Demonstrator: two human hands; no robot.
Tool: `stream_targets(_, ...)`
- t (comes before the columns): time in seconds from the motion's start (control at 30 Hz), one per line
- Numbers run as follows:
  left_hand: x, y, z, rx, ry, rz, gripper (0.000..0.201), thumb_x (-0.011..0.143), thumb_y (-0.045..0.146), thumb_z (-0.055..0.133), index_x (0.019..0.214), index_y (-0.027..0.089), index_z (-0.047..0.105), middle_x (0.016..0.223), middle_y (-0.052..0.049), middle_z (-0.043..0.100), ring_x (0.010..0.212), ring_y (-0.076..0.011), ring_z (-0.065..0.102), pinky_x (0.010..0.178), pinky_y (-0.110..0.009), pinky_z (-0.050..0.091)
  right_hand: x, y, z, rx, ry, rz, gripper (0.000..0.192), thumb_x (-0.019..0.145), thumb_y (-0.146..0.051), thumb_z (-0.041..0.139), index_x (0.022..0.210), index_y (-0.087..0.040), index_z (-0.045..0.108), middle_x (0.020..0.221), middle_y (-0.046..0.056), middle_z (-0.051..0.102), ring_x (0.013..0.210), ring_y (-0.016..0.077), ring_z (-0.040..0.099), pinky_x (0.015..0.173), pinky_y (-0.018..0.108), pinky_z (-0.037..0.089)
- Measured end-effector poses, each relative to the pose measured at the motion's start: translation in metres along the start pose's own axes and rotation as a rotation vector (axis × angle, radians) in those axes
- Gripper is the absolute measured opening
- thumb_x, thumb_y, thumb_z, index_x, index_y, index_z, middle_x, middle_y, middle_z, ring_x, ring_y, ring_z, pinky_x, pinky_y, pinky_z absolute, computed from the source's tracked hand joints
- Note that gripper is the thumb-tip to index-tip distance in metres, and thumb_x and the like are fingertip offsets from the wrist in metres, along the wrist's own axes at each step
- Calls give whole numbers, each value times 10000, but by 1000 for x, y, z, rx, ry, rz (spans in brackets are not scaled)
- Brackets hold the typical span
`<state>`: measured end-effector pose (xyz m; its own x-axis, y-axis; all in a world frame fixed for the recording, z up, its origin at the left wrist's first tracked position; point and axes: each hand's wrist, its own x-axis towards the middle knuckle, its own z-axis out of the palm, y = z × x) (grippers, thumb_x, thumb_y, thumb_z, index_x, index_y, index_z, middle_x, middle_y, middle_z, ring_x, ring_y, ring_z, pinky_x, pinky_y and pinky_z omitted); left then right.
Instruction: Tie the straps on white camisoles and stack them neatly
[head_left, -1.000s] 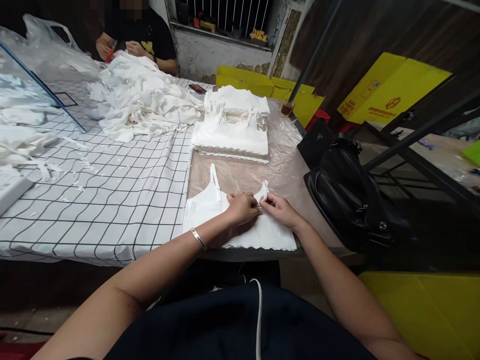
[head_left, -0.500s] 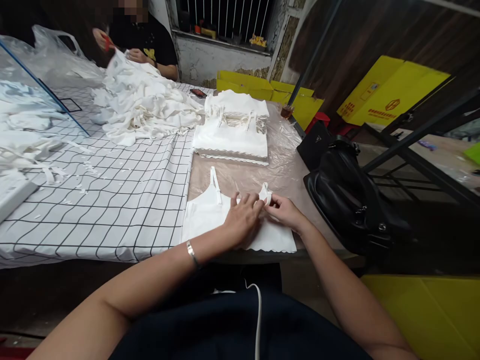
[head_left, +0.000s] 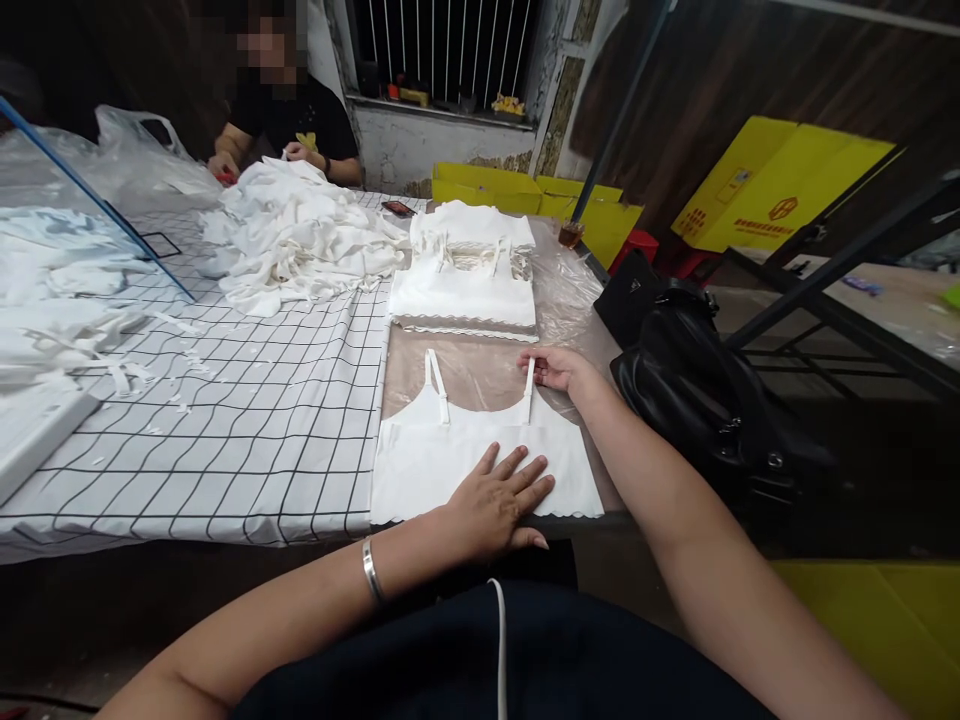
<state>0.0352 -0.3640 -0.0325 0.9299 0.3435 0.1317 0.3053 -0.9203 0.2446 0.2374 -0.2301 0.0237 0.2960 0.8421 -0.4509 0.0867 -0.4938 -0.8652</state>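
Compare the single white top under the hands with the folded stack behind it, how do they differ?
The white top lies alone, one layer, its straps stretched straight; the stack holds many layers, straps bunched on top. The left hand presses the top flat and the right hand pinches its strap; nobody touches the stack. Both are white with scalloped hems.

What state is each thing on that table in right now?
White top: spread flat, straps stretched out.
Left hand: open, palm flat on the top.
Right hand: pinching the right strap's end.
Stack of tops: folded, neat.
Loose heap: unfolded, jumbled.
Black bag: slumped at the table's edge.
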Motion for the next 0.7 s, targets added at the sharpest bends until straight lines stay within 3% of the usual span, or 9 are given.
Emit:
stream_targets(0.13,-12,-3,-12,-39,147,-132,564,943,549,446,1383,198,483,1421,-132,527,1315,-309,461,1100,-548,269,-9,-10,-8,-226,35,-28,318,897,-349,583,634,-177,534,477,-17,488,510,113,457,545,238,396)
stream_targets(0.23,-50,-19,-29,-66,278,-371,308,942,361,475,1150,180,612,1135,-120,664,1037,-257,602,919,-440,423,-35,-10,-35,-411,156,-94,450,825,-433,673,517,-204,437,411,-52,347,484,98,340,502,248,280)
stream_targets(0.33,-98,-38,-44,-2,300,-733,250,916,371,471,972,181,624,948,-96,668,907,-260,601,806,-397,430,-77,21,-63,-626,251,-148,529,726,-495,743,480,-209,372,414,-50,326,483,101,309,491,274,208)
stream_targets(0.43,-124,-47,-50,73,201,-1015,328,881,484,498,954,185,612,966,-107,655,949,-303,582,832,-443,396,-117,72,-73,-854,203,-85,456,642,-538,761,540,-211,459,491,-29,485,503,127,420,488,265,247)
stream_targets(0.57,-113,-47,-50,18,152,-1102,292,887,459,478,872,190,593,967,-104,653,978,-302,570,852,-462,368,-144,115,-58,-785,219,-147,273,687,-420,675,585,-219,521,555,-13,546,547,145,475,515,258,300)
stream_targets(0.7,-98,-48,-49,-48,160,-1060,238,916,327,410,791,194,562,896,-85,667,928,-270,585,820,-426,371,-142,118,-48,-563,292,-281,230,669,-358,590,547,-221,452,513,-26,487,531,137,433,514,255,296)
